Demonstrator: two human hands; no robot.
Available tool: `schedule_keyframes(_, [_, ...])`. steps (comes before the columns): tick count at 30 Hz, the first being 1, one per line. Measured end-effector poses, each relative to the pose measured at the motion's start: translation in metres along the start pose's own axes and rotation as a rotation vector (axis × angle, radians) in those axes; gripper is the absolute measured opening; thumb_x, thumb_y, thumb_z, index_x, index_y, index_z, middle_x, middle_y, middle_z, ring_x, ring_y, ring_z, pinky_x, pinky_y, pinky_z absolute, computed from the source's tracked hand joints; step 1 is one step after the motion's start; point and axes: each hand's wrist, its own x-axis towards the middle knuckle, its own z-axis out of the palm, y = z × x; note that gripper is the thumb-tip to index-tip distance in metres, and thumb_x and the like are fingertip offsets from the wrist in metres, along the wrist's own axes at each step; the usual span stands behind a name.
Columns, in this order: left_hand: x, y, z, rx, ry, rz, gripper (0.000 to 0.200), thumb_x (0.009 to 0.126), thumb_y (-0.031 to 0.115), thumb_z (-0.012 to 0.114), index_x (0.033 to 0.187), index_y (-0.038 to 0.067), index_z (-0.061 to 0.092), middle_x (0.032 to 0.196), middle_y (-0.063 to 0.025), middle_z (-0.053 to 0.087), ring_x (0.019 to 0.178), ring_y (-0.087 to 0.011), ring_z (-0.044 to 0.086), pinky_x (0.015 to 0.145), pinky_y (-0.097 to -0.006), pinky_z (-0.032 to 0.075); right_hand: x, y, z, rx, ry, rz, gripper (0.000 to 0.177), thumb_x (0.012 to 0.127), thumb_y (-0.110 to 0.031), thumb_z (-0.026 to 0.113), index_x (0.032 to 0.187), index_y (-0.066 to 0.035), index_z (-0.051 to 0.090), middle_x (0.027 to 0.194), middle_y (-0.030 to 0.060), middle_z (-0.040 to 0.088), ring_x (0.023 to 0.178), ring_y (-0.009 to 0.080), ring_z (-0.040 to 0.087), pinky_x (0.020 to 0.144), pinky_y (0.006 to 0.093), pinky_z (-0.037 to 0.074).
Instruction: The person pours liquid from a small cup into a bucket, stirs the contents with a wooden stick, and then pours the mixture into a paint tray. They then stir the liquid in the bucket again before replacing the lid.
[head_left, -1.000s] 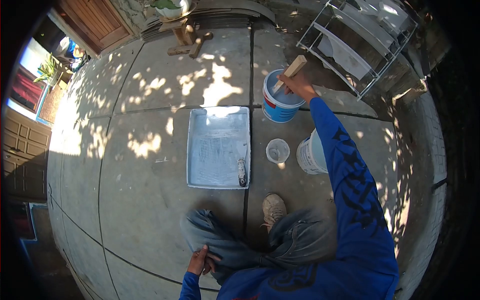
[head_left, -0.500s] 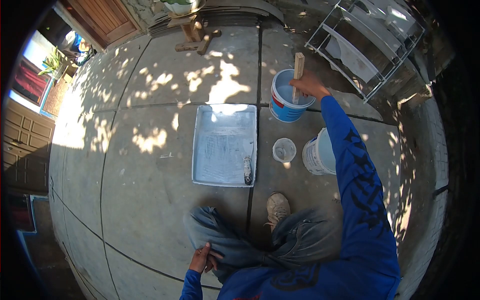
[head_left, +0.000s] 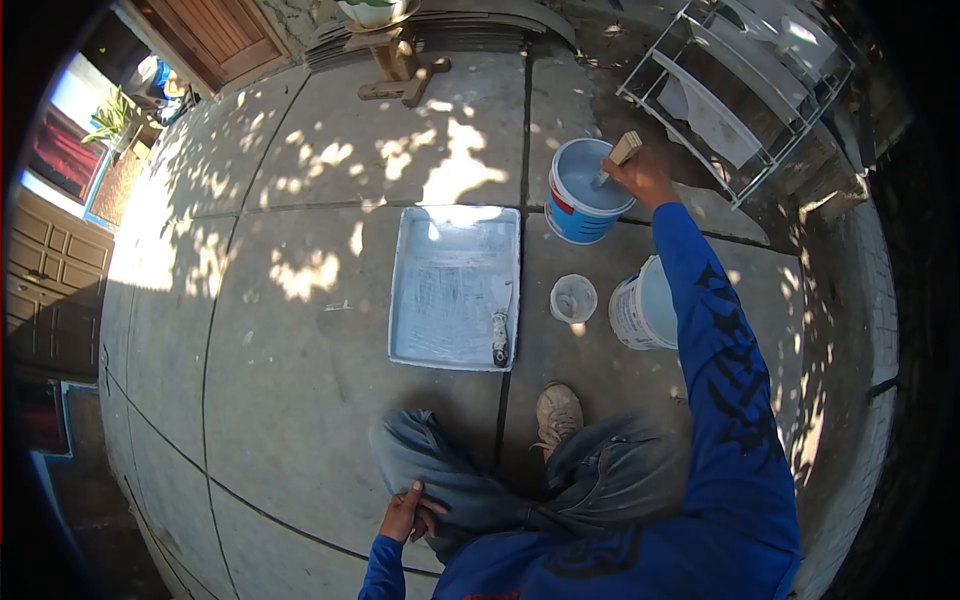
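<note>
My right hand (head_left: 645, 178) is closed around a wooden stick (head_left: 625, 150), whose lower end dips into the pale paint (head_left: 575, 182) in a blue-and-white bucket (head_left: 583, 222). The stick leans to the right over the bucket's rim. My left hand (head_left: 407, 515) rests at my left knee, holding nothing, fingers somewhat apart. A paint-coated roller tray (head_left: 394, 300) lies on the concrete before me. Inside its right edge lies a putty knife (head_left: 500, 338) with a paint-smeared handle. A small translucent cup (head_left: 573, 298) stands right of the tray, near a white bucket (head_left: 628, 312) partly covered by my right sleeve.
A white metal rack (head_left: 745, 185) with panels stands at the upper right. At the back, a wooden stand (head_left: 395, 65) bears a potted plant, in front of stacked curved sheets (head_left: 470, 30). My shoe (head_left: 558, 412) is close below the cup. Doors line the left side.
The stick has gone from nearly upright to tilted right, with its lower end towards the bucket's middle. My right hand has shifted slightly right. My left hand stays at the knee.
</note>
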Motion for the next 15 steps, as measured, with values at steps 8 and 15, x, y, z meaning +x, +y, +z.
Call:
schedule_keyframes(8, [0.003, -0.002, -0.003, 0.006, -0.023, -0.011, 0.082, 0.102, 0.058, 0.028, 0.086, -0.011, 0.071, 0.052, -0.0189, 0.061, 0.028, -0.0177, 0.042, 0.029, -0.0276, 0.031, 0.020, -0.032, -0.005, 0.202, -0.313, 0.157, 0.041, 0.077, -0.036, 0.070, 0.090, 0.003, 0.070, 0.080, 0.0212, 0.071, 0.075, 0.0330, 0.071, 0.070, 0.0408, 0.057])
schedule_keyframes(15, [0.003, 0.002, -0.002, 0.018, -0.028, -0.025, 0.083, 0.102, 0.058, 0.027, 0.086, -0.011, 0.071, 0.051, -0.0190, 0.060, 0.027, -0.0176, 0.041, 0.029, -0.0279, 0.031, 0.013, -0.030, 0.003, 0.526, -0.175, 0.247, 0.036, 0.078, -0.033, 0.073, 0.085, 0.003, 0.070, 0.076, 0.0163, 0.071, 0.072, 0.0251, 0.072, 0.066, 0.0368, 0.056])
